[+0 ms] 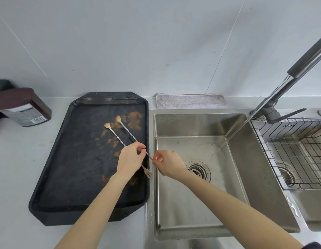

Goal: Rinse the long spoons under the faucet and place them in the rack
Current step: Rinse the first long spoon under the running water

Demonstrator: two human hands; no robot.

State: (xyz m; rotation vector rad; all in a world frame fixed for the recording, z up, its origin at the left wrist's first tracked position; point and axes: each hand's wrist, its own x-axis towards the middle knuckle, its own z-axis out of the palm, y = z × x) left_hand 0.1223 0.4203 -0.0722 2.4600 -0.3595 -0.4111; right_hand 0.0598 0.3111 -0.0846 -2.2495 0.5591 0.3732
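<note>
We see an evenly and brightly lit scene under soft, diffuse light, with no single source in view. Shadows are faint: a weak one lies under the hands, and a darker band hugs the tray (53, 178) along its near edge. The sink (244, 169) gives a dull sheen on its walls and a paler patch of glare on its floor, and the faucet (307, 58) carries a bright streak along its tube. Wide-angle distortion bends the wall seams and the counter edge, most strongly towards the corners. Focus is fair at the centre; the bottle (23, 107) at the left edge looks soft, its label unreadable.
</note>
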